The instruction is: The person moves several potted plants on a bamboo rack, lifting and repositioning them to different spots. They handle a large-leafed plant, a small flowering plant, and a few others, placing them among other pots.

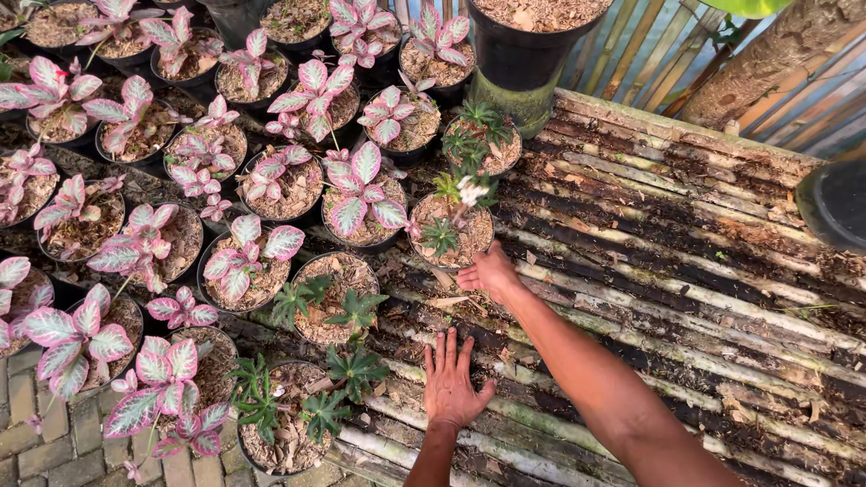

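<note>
My right hand (pixel 488 272) reaches forward and grips the near rim of a small black pot (pixel 451 236) that holds a spiky green plant with a small white bloom. My left hand (pixel 449 383) lies flat on the bamboo slat bench (pixel 686 234), fingers spread, holding nothing. It rests just right of a pot of green star-shaped plants (pixel 284 424). Another similar green plant pot (pixel 332 298) stands between the two hands, to the left.
Many black pots of pink-and-green leafed plants (pixel 144 243) crowd the left half. A large black pot (pixel 528 45) stands at the back. Another dark pot (pixel 834 203) sits at the right edge. Brick paving (pixel 36 451) shows bottom left.
</note>
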